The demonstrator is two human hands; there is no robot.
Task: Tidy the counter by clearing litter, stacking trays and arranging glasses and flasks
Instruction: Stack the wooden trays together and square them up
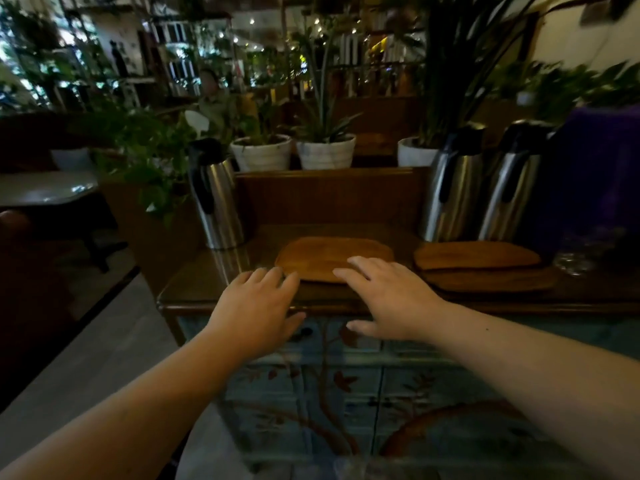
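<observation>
Two bare hands over the front edge of a wooden counter (194,292). Left hand (254,306) palm down, fingers spread, fingertips just at the near left corner of a wooden tray (322,252); holding nothing. Right hand (384,299) palm down, fingers spread and lying across the near right edge of the same tray, thumb hanging below the counter edge; flat and unclosed, no grasp visible.

Trays, counted: three visible. One lone tray in the middle of the counter, under the fingertips. Two more to the right, stacked: a lighter upper tray (478,254) resting on a darker lower tray (491,280).

Flasks, counted: three, all steel with black tops and handles. One flask (216,202) upright at the back left of the counter, well apart from the others. Two standing side by side at the back right, the nearer-centre flask (452,192) and the right-hand flask (509,192), just behind the stacked trays.

Glassware (576,254) at the far right edge of the counter, blurred; number impossible to tell.

Three white plant pots on the ledge behind: left pot (261,154), middle pot (325,152), right pot (415,152), partly hidden by a flask.

Painted cabinet front (346,393) below the counter, pale blue with branch and leaf pattern.

No brand, label or writing legible anywhere; too dim and blurred.
</observation>
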